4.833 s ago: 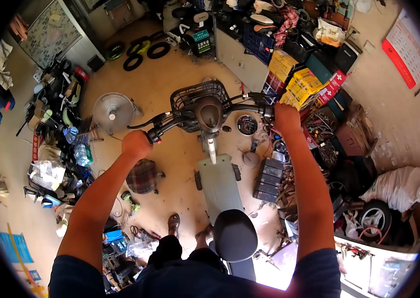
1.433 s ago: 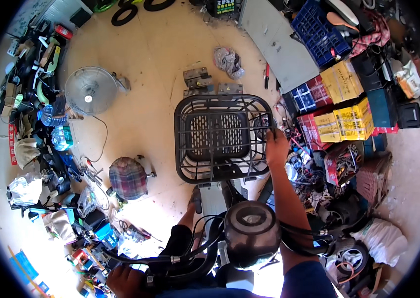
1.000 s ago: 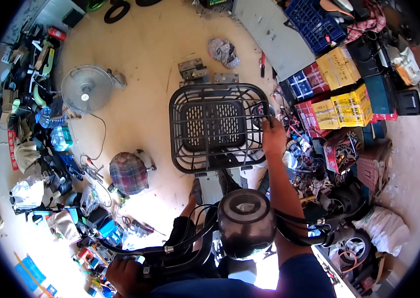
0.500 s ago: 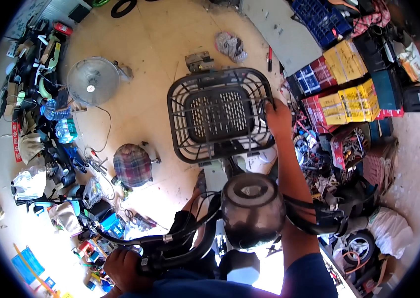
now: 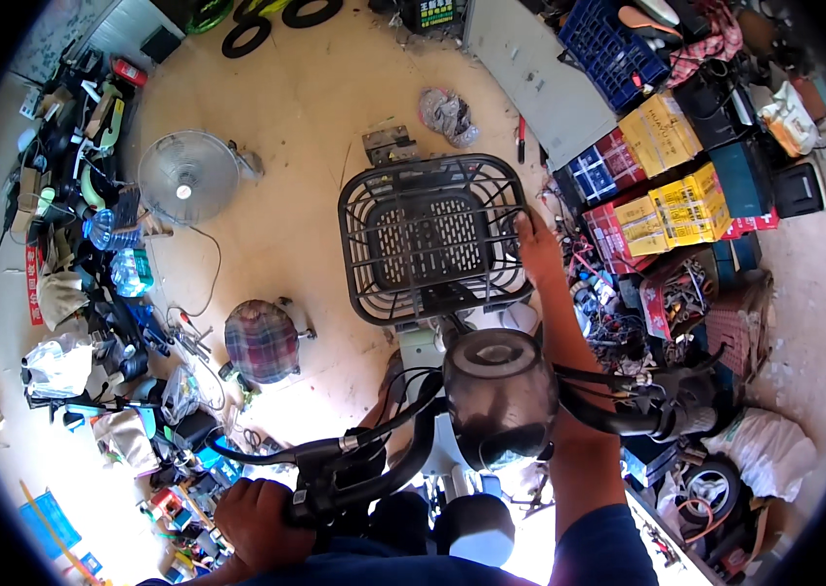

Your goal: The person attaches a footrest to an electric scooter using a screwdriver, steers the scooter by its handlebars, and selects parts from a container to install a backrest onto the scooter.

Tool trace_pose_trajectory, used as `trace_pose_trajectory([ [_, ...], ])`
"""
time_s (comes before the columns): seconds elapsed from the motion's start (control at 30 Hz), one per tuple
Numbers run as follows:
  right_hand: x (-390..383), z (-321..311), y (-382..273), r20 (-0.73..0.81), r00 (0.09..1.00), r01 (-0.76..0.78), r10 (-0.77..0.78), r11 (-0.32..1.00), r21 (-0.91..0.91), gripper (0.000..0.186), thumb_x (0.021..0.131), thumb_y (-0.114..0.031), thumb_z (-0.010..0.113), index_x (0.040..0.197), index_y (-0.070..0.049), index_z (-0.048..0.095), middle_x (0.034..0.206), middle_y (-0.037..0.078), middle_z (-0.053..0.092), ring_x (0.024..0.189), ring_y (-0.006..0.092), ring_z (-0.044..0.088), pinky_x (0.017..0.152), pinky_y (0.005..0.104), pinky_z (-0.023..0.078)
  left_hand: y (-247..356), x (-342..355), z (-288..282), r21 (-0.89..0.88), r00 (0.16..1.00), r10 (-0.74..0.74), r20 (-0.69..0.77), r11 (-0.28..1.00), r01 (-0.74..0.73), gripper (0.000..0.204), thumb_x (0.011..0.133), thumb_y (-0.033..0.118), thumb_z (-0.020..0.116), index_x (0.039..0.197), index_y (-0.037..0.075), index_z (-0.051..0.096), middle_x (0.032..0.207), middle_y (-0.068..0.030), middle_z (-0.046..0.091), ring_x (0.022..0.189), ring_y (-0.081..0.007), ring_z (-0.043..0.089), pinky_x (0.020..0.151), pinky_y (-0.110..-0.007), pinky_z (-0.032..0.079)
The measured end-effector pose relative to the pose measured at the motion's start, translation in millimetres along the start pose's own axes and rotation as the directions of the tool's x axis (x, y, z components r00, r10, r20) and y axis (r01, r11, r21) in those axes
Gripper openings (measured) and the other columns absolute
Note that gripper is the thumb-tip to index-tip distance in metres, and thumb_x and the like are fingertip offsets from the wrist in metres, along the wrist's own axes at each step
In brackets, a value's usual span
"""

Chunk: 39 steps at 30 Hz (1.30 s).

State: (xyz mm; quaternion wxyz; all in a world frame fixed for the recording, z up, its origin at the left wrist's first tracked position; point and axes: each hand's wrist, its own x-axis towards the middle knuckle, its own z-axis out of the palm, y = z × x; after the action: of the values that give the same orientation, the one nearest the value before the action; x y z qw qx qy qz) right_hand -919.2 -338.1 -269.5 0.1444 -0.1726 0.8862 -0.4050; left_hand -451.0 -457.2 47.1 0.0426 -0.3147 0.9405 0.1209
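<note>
My left hand [image 5: 259,527] is closed round the left grip of a black handlebar [image 5: 413,454]. Ahead of the bar hangs a black wire-and-plastic basket [image 5: 433,239], fixed to the front of what looks like an electric bike. My right arm reaches forward past the dark round headlight housing [image 5: 501,391]. At the basket's right side, my right hand [image 5: 536,249] has its fingers curled over the rim. Nobody holds the right grip [image 5: 691,420], which has a brake lever beside it. Black cables run from the bar toward the headlight housing.
A standing fan [image 5: 188,178] and a plaid-covered stool [image 5: 263,340] stand on the floor to the left. Cartons [image 5: 662,132] and cluttered parts line the right side. More parts crowd the left wall. Tyres [image 5: 247,34] lie at the far end.
The handlebar has turned slightly, and its right brake lever now shows more. The basket sits a little lower in view, with my right hand still on it. The room has shifted slightly downward.
</note>
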Motion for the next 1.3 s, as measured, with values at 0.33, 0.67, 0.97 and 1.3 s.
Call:
trace_pose_trajectory([
  [0.33,-242.1,-102.7,45.8,-0.565,0.807,-0.255,0.173,0.965,-0.068,0.054,0.098,-0.011,0.064,0.147,0.002,0.045,0.120,0.022,0.069,0.109,0.0333,0.070,0.096,0.0443,0.055,10.8,-9.9,1.2,0.122,0.991,-0.035,-0.133,0.991,0.051,0.025,0.058,0.019,0.073,0.078,0.010,0.061,0.071,-0.0125,0.062,0.069,-0.0370,0.063,0.058,-0.050,0.048],
  [0.67,-252.1,-303.7,-100.8,-0.065,0.966,0.107,-0.250,0.616,-0.780,0.024,0.074,-0.001,0.066,0.097,-0.003,0.074,0.102,0.023,0.074,0.100,0.0410,0.071,0.091,0.0472,0.055,24.4,-11.0,-8.2,0.207,0.988,-0.005,-0.153,0.978,0.037,0.027,0.078,0.031,0.075,0.088,0.008,0.070,0.077,-0.0161,0.072,0.076,-0.0357,0.071,0.068,-0.047,0.056],
  [0.97,-268.2,-314.4,-82.3,0.062,0.989,0.135,-0.135,0.646,-0.751,0.027,0.073,-0.027,0.072,0.092,-0.010,0.078,0.089,0.018,0.076,0.087,0.0368,0.074,0.080,0.0457,0.059,16.3,13.3,-29.1,0.326,0.979,0.099,-0.179,0.945,-0.035,0.027,0.078,0.032,0.074,0.089,0.008,0.071,0.080,-0.0173,0.073,0.079,-0.0356,0.072,0.071,-0.047,0.057],
  [1.3,-239.2,-320.9,-105.1,0.115,0.976,0.202,-0.183,0.584,-0.786,0.026,0.078,-0.019,0.065,0.100,-0.016,0.079,0.097,0.012,0.078,0.094,0.0309,0.075,0.081,0.0438,0.060,24.4,-34.1,3.5,0.233,0.954,0.009,-0.299,0.970,0.064,0.026,0.078,0.033,0.074,0.086,0.008,0.070,0.076,-0.0160,0.072,0.074,-0.0367,0.072,0.068,-0.048,0.057],
])
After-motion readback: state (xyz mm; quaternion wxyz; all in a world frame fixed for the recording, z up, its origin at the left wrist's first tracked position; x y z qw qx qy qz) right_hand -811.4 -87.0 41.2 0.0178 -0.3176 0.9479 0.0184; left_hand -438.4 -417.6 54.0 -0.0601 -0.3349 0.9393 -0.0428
